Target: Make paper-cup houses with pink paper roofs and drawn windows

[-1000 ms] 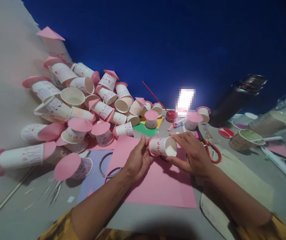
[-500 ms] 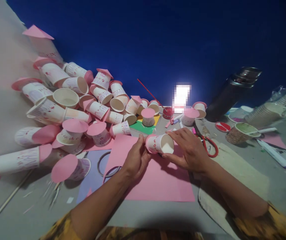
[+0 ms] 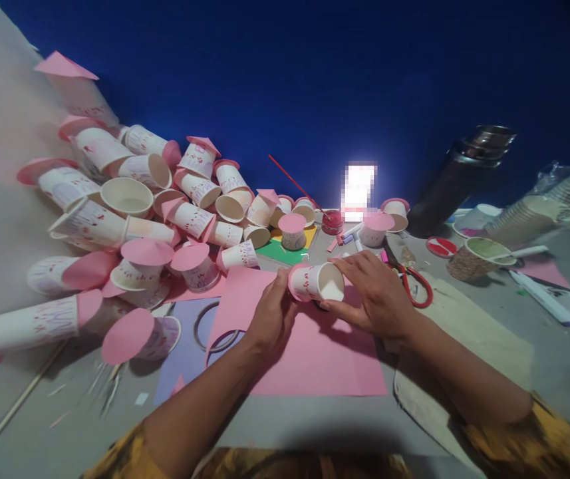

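Note:
Between my hands a white paper cup (image 3: 310, 282) with red marks lies on its side, its open mouth turned to the right. A pink paper piece covers its base at the left end. My left hand (image 3: 271, 314) grips that base end, thumb on top. Around the rim my right hand (image 3: 372, 293) curves, thumb below and fingers above, holding the cup from the right. Under the hands is a pink paper sheet (image 3: 314, 366), partly over a lilac sheet (image 3: 177, 332). A grey ring (image 3: 199, 326) lies at their left edges.
Several decorated cups with pink tops (image 3: 147, 253) are heaped on the left. Red-handled scissors (image 3: 420, 303), a red paint pot (image 3: 332, 223) with a brush, a speckled cup (image 3: 479, 259) and a dark flask (image 3: 449, 179) stand or lie to the right and back. A lit, blurred-out screen (image 3: 358, 189) stands behind.
Both hands hold the cup nearly as before, the cup's mouth turned slightly more toward me. The whole view has shifted a little.

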A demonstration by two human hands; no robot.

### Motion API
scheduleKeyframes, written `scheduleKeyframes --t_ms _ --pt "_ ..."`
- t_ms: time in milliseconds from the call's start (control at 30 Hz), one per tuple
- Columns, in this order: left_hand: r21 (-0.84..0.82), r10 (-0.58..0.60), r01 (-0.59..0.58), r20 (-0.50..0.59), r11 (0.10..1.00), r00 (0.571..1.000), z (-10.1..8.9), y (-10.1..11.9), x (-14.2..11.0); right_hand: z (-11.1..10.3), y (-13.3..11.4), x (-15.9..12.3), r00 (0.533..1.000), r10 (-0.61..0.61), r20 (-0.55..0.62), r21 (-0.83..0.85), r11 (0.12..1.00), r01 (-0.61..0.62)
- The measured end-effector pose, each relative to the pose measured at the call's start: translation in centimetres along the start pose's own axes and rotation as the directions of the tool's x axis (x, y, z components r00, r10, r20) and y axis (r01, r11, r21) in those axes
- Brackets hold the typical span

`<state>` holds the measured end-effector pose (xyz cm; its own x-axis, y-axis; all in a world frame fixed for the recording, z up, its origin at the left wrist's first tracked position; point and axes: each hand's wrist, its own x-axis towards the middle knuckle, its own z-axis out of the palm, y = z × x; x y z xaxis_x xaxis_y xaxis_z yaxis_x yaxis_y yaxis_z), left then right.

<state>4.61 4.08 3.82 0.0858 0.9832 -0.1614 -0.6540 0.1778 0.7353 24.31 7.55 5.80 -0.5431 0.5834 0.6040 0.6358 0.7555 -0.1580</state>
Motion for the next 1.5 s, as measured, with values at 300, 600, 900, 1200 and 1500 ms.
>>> scheduleKeyframes --t_ms 300,600,900,1200,1500 --pt "-0.112 -0.132 0.129 -0.019 0.985 0.991 0.3 0.6 0.7 0.4 0.3 -0.2 0.995 0.089 0.048 0.03 0.995 -0.091" --pt "-0.136 -0.272 0.267 -0.023 0.954 0.962 0.8 1.6 0.9 1.1 0.8 -0.4 0.986 0.157 0.061 0.212 0.963 -0.166" --pt "-0.185 -0.308 0.299 -0.02 0.936 0.951 0.5 1.9 1.1 -0.2 0.8 0.1 0.996 -0.043 -0.078 0.278 0.958 0.063" --pt "-0.123 -0.302 0.296 -0.034 0.947 0.953 0.2 2.2 1.2 -0.1 1.3 0.2 0.977 -0.208 0.054 0.198 0.961 0.193" --pt "-0.113 -0.286 0.284 -0.001 0.952 0.958 0.2 2.2 1.3 0.2 1.5 0.4 0.939 -0.297 0.172 0.233 0.939 0.254"
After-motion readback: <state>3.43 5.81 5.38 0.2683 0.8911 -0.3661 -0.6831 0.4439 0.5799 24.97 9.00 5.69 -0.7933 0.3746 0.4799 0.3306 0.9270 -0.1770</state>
